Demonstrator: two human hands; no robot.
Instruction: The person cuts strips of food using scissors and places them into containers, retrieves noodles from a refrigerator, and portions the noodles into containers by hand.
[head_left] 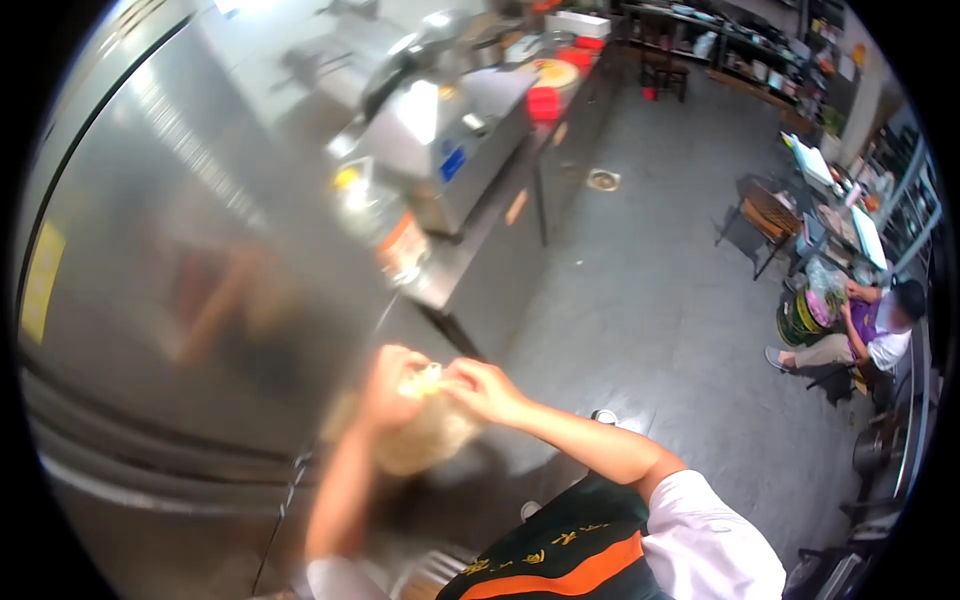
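My left hand and my right hand are close together in front of me, both with fingers closed. They grip the bunched top of a translucent, yellowish plastic bag, which hangs below them. A pale yellow-and-white bit shows between my fingers; blur hides whether it is the bag's neck or something else. The bag's contents cannot be made out.
A steel cabinet door stands close on my left. Ahead, a counter holds a large clear bottle, a steel appliance and a red container. At right, a person sits beside a dark bucket.
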